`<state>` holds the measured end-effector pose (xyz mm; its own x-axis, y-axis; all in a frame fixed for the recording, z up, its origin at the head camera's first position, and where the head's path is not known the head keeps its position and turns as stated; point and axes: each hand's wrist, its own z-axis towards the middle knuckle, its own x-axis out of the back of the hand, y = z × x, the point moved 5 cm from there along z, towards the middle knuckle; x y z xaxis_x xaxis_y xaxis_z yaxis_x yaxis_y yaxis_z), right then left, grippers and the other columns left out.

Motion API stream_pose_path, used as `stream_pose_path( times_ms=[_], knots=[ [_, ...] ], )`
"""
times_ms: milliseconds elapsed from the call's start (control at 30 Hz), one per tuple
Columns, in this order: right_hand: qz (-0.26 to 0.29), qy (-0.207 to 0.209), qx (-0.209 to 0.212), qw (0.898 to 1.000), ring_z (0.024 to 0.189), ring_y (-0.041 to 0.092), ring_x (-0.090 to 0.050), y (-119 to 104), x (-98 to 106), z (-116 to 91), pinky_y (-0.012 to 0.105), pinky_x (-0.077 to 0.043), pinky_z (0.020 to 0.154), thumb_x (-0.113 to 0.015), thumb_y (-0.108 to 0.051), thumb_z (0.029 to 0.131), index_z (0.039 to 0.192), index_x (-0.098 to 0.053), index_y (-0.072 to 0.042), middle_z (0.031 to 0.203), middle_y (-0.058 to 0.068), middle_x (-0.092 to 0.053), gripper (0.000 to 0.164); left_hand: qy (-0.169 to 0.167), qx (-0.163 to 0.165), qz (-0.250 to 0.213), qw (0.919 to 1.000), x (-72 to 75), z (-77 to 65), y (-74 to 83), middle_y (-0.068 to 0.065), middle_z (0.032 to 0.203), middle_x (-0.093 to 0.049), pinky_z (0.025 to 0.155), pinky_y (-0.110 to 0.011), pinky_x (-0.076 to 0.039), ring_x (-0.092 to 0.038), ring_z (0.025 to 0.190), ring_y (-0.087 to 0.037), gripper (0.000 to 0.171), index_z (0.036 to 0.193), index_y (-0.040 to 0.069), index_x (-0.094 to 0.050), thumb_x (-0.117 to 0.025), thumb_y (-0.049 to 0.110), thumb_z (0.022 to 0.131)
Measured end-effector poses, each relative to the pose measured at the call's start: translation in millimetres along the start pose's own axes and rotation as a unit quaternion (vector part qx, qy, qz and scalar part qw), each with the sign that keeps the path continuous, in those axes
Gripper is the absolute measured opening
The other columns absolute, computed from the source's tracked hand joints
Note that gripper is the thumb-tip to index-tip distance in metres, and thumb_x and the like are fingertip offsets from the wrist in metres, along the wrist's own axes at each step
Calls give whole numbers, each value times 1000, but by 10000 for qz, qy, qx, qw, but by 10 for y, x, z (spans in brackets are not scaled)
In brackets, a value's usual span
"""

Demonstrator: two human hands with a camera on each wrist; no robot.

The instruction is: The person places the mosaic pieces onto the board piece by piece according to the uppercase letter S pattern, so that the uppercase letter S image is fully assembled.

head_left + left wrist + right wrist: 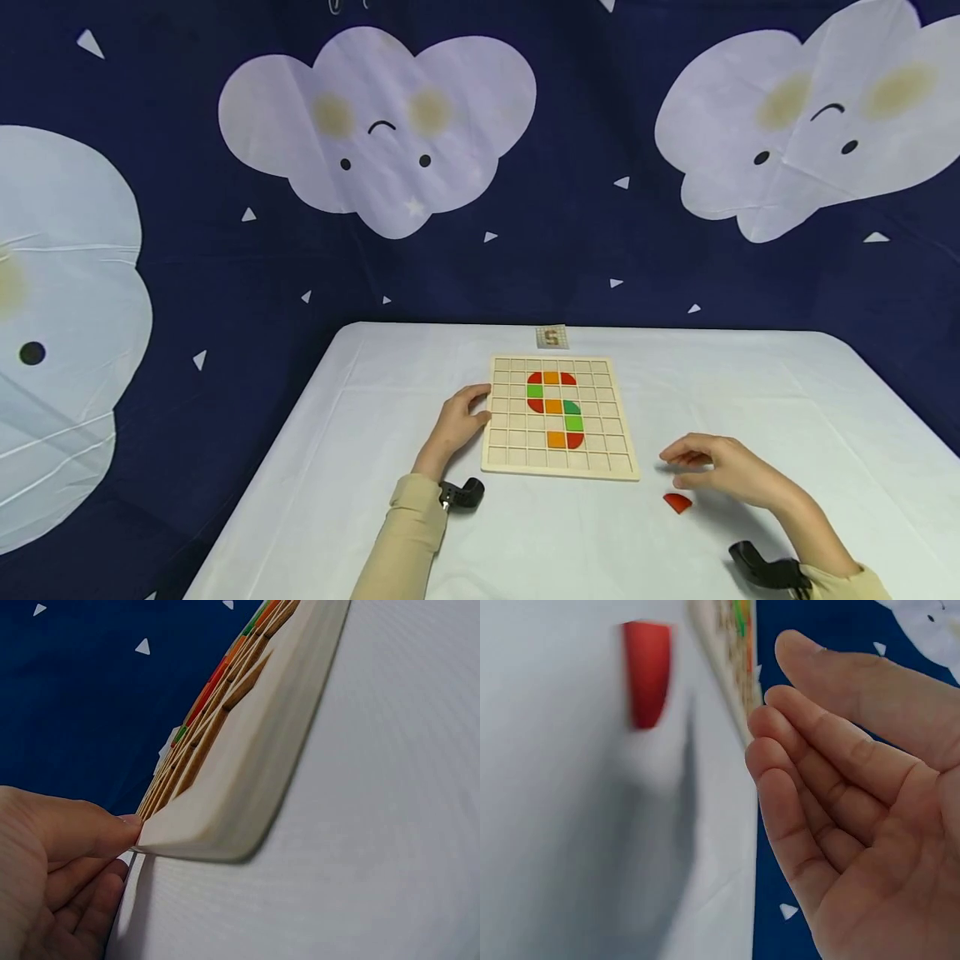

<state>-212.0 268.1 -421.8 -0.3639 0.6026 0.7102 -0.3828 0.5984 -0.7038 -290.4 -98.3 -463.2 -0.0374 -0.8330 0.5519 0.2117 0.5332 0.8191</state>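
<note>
A wooden grid board (517,458) lies on the table, with red, orange and green pieces (553,407) set in its squares in an S-like curve. At its left edge my left hand (455,423) holds the board; in the left wrist view the thumb is on the rim and the other fingers are bent beside it. To the right of the board, my right hand (727,468) hovers with loosely bent fingers and nothing between them. Close below its thumb a red quarter-circle piece (677,503) lies on the cloth, apart from the hand.
A small pattern card (552,337) with an S-like figure lies behind the board near the table's far edge. White cloth covers the table (360,500). A dark blue curtain (585,250) with clouds hangs behind it.
</note>
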Motion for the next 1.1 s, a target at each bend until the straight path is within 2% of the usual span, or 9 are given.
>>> stream_pose_path(
  times_ms=[200,367,500,667,933,1100],
  knots=[
    [213,-148,148,9996,88,9,-59,96,-115,-70,22,-52,74,-75,-23,80,105,-65,-9,100,0,-65,30,4,16,3,10000,19,1,-3,-17,132,-52,104,-36,-39,-48,123,-29,44,128,-2,-54,-63,-2,85],
    [-173,12,289,9994,84,7,-55,101,-172,-55,21,-50,72,-79,-28,76,100,-62,-12,95,-7,-61,33,26,-1,-7,10000,28,5,-13,-17,132,-52,105,-36,-39,-47,124,-29,44,128,-2,-54,-63,-2,85],
    [-316,47,220,9992,80,6,-54,113,-176,0,22,-50,68,-79,-27,76,97,-62,-13,91,-8,-59,30,36,-28,-22,10000,29,5,-25,-17,132,-52,104,-36,-39,-47,123,-29,44,128,-3,-54,-63,-2,85],
    [-212,100,-23,9997,76,6,-53,192,-116,145,22,-49,64,-78,-23,77,95,-64,-11,86,-5,-59,26,46,-63,-22,10000,33,9,-26,-17,132,-52,104,-36,-39,-48,123,-30,44,128,-3,-54,-63,-2,85],
    [-127,652,-284,9974,70,7,-53,404,42,498,22,-48,59,-75,-8,77,92,-66,-6,79,-1,-59,17,26,-20,-38,10000,18,-11,-17,-17,132,-52,103,-37,-40,-48,123,-30,44,128,-3,-54,-63,-2,85],
    [-175,842,-383,9956,70,9,-54,465,88,673,22,-48,59,-75,-8,78,92,-67,-5,79,-2,-61,16,7,-93,-44,9999,-6,-7,-17,-17,131,-52,103,-35,-40,-49,122,-29,44,128,-3,-54,-63,-2,85]
  ],
)
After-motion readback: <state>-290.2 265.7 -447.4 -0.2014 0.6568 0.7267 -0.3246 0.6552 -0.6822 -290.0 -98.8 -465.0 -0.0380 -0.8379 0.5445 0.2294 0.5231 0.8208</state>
